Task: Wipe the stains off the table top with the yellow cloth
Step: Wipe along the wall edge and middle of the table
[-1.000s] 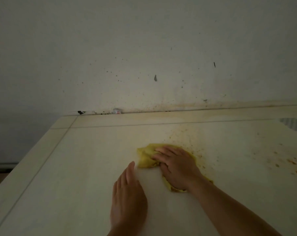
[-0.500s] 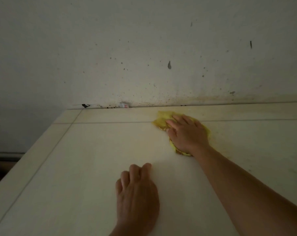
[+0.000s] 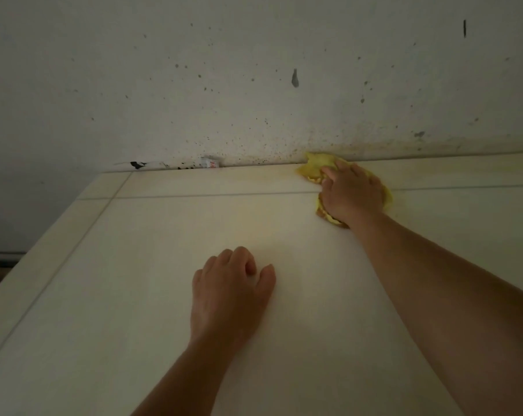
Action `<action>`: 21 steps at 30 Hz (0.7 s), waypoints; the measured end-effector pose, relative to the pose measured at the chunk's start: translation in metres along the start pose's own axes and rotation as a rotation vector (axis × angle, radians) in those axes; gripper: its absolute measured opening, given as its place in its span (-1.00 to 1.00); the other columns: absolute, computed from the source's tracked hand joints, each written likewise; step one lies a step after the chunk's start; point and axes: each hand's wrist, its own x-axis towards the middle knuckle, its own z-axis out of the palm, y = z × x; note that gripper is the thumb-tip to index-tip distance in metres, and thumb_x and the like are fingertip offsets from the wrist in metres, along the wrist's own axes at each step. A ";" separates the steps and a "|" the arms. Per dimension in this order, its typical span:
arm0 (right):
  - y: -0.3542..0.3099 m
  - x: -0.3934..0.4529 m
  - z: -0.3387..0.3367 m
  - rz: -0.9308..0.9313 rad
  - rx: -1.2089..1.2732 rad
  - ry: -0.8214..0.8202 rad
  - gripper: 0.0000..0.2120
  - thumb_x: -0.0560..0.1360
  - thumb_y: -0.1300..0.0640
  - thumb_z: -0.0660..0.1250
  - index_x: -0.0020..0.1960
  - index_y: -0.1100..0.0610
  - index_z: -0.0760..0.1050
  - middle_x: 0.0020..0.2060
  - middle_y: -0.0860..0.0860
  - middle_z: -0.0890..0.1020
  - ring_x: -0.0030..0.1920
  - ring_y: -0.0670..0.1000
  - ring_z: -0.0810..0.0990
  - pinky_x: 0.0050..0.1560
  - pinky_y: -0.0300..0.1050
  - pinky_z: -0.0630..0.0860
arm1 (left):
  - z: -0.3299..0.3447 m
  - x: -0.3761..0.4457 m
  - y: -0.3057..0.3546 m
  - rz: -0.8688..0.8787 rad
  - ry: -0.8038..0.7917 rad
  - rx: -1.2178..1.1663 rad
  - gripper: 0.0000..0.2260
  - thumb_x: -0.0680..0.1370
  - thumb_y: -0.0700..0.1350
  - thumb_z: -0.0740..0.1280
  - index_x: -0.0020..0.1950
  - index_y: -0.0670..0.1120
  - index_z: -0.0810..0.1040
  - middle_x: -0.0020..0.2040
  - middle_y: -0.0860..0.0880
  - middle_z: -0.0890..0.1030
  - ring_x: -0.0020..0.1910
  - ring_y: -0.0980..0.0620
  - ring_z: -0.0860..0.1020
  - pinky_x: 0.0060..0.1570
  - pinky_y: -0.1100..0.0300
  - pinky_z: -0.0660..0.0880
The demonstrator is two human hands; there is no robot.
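The yellow cloth (image 3: pixel 314 169) lies bunched at the far edge of the cream table top (image 3: pixel 134 265), its tip touching the wall. My right hand (image 3: pixel 352 193) presses down on the cloth, fingers spread over it, arm stretched out from the lower right. My left hand (image 3: pixel 231 291) rests on the table nearer to me, fingers curled under, holding nothing. A faint yellowish smear runs along the far strip of the table beside the cloth.
A speckled, stained white wall (image 3: pixel 254 85) rises right behind the table. A small wrapper scrap (image 3: pixel 209 162) and dark bits (image 3: pixel 137 165) sit in the gap at the wall. The table's left edge (image 3: pixel 29 265) drops to a dark floor.
My right hand has pushed the cloth away from me, from the table's middle to the far edge at the wall. My left hand has curled its fingers and stayed near me.
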 end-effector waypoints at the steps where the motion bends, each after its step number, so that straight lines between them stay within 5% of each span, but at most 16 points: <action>1: 0.011 -0.003 -0.003 -0.018 0.000 0.000 -0.60 0.59 -0.02 -0.04 0.42 -0.10 0.22 0.50 -0.04 0.16 0.47 0.09 0.10 0.40 0.17 0.04 | 0.000 -0.002 0.001 0.000 -0.001 -0.008 -0.77 0.43 0.17 0.18 -0.28 0.03 0.33 -0.30 0.10 0.43 -0.22 0.01 0.38 -0.13 0.11 0.28; 6: 0.074 -0.025 -0.026 -0.149 0.009 0.016 -0.63 0.57 0.02 0.05 0.36 -0.13 0.32 0.46 -0.05 0.28 0.42 0.09 0.25 0.35 0.16 0.21 | -0.001 -0.001 0.003 -0.004 0.008 0.004 -0.79 0.42 0.14 0.21 -0.27 0.02 0.36 -0.30 0.09 0.45 -0.23 -0.04 0.39 -0.16 0.09 0.27; 11: 0.103 -0.062 -0.037 -0.004 -0.106 -0.053 -0.60 0.58 -0.06 -0.05 0.42 -0.18 0.16 0.51 -0.10 0.12 0.49 0.11 0.02 0.37 0.26 0.03 | -0.003 -0.008 0.008 0.006 0.011 0.034 -0.79 0.45 0.14 0.20 -0.04 0.06 0.47 -0.09 -0.03 0.54 -0.05 -0.13 0.50 0.01 0.00 0.38; 16: 0.105 -0.102 -0.044 -0.195 -0.015 -0.114 -0.59 0.60 -0.03 -0.02 0.44 -0.16 0.14 0.51 -0.10 0.11 0.49 0.05 0.03 0.43 0.18 0.00 | -0.004 -0.012 0.013 0.043 -0.005 0.198 -0.72 0.51 0.11 0.15 0.05 -0.03 0.50 0.04 -0.15 0.53 0.04 -0.20 0.49 0.03 -0.03 0.38; 21: 0.102 -0.161 -0.055 -0.358 0.186 -0.167 -0.61 0.57 0.10 0.14 0.35 -0.19 0.32 0.43 -0.20 0.27 0.46 -0.06 0.12 0.45 0.06 0.01 | -0.020 -0.029 0.028 0.019 -0.119 0.272 -0.66 0.56 0.05 0.08 0.16 -0.08 0.52 0.13 -0.21 0.50 0.12 -0.22 0.45 0.08 -0.06 0.41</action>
